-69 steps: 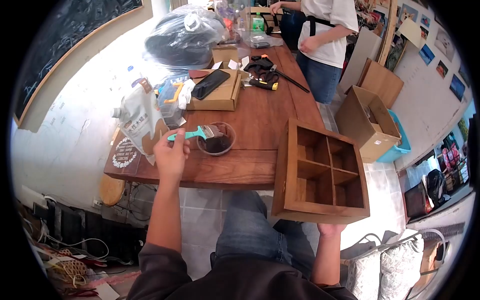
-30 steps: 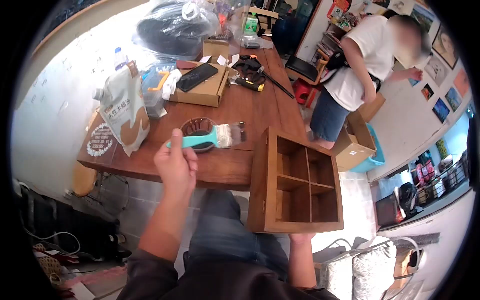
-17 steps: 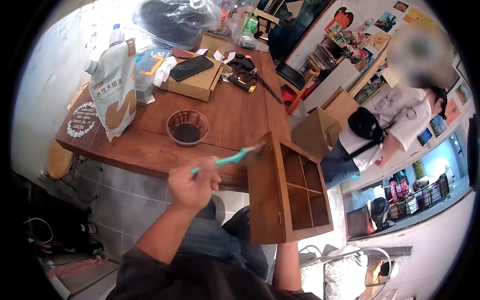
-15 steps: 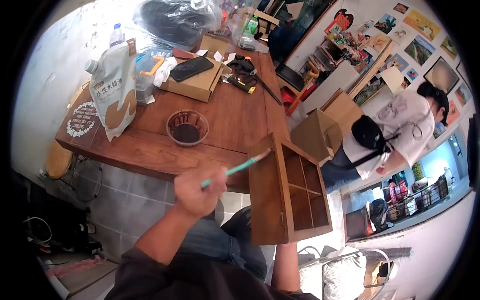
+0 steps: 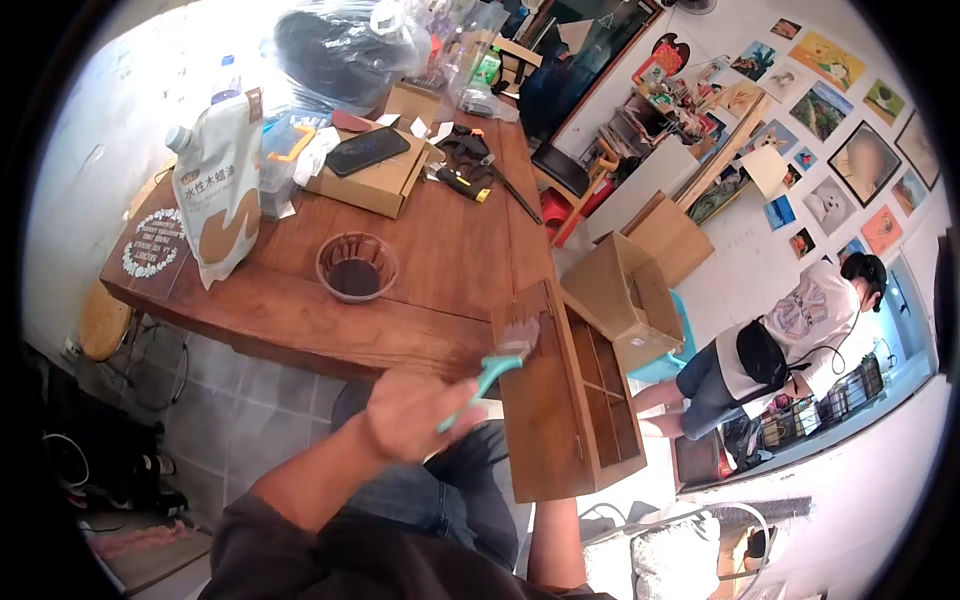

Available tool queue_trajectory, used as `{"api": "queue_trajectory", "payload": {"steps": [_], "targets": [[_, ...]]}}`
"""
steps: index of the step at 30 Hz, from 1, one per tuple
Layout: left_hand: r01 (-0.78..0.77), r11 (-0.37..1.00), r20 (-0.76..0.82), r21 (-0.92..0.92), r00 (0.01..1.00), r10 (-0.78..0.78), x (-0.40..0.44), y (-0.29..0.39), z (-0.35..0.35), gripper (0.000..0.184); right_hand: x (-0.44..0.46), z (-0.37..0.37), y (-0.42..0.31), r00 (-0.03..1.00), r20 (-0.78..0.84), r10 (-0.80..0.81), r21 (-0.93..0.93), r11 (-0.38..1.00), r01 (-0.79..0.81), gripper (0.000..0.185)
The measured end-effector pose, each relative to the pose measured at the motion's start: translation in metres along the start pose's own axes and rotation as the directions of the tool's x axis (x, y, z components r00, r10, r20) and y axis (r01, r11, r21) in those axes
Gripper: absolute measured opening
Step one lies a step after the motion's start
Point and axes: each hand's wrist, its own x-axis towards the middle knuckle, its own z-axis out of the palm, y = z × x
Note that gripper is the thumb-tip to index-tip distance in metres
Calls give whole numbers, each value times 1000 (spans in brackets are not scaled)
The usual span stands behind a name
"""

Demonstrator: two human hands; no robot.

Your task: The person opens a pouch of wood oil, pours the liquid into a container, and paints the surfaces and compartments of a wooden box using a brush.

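Note:
My left hand (image 5: pixel 420 412) is closed on a brush (image 5: pixel 492 372) with a turquoise handle. The bristles are at the upper part of the side panel of a brown wooden box (image 5: pixel 545 420), which is tilted with its divided compartments facing right. My right forearm rises to the box's bottom end; the hand supports it from below, its fingers hidden. On the table (image 5: pixel 300 318), left of the box, a clear plastic bowl (image 5: pixel 356 268) holds dark liquid. Farther left stands a white and brown spouted pouch (image 5: pixel 218 190).
A phone (image 5: pixel 368 151) lies on a cardboard box (image 5: pixel 385 190). Behind are a yellow and black tool (image 5: pixel 463 184) and a plastic-wrapped black bundle (image 5: pixel 335 55). Right of the table are an open carton (image 5: pixel 630 300) and a person in a white shirt (image 5: pixel 790 340), bent forward.
The brush has moved from above the bowl to the box's side, and the box has turned to show that side. The other person has walked off to the right. The view has shifted.

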Motion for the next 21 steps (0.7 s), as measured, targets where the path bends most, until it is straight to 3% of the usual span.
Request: {"api": "queue_trajectory", "payload": {"steps": [1, 3, 5, 7, 9, 11, 13, 17, 19, 21], "targets": [[-42, 998, 73, -54, 996, 46, 0, 5, -5, 31, -1, 0, 0, 1000, 1, 8, 5, 1000, -8, 63], [-57, 992, 42, -111, 997, 62, 7, 8, -7, 32, -4, -1, -1, 1000, -2, 1, 5, 1000, -1, 63], [51, 999, -27, 16, 998, -51, 13, 3, -6, 21, -4, -1, -2, 1000, -4, 6, 5, 1000, -6, 62], [43, 993, -85, 112, 996, -33, 18, -8, 11, 21, -5, -1, -2, 1000, 1, 5, -3, 1000, -5, 62], [65, 998, -22, 4, 998, -65, 17, -16, 21, 22, -6, -2, -2, 1000, 2, 6, -3, 1000, -6, 62], [-32, 999, -14, 33, 999, 33, 11, -9, 17, 24, -8, -1, -3, 1000, 3, 8, -6, 1000, -8, 62], [-74, 994, 86, -84, 993, 81, 14, 2, 1, 25, -9, -2, -4, 1000, 1, 2, 1, 1000, -2, 61], [4, 997, -105, 74, 994, 4, 24, -12, 16, 24, -10, -3, -3, 1000, -2, 5, 3, 1000, -5, 61], [30, 997, -68, 65, 997, -26, 25, -14, 17, 25, -10, -3, -3, 1000, -3, 14, -4, 1000, -14, 61], [-78, 997, 27, -13, 997, 78, 23, -8, 16, 26, -10, -2, -4, 1000, 3, 14, -1, 1000, -14, 60]]}}
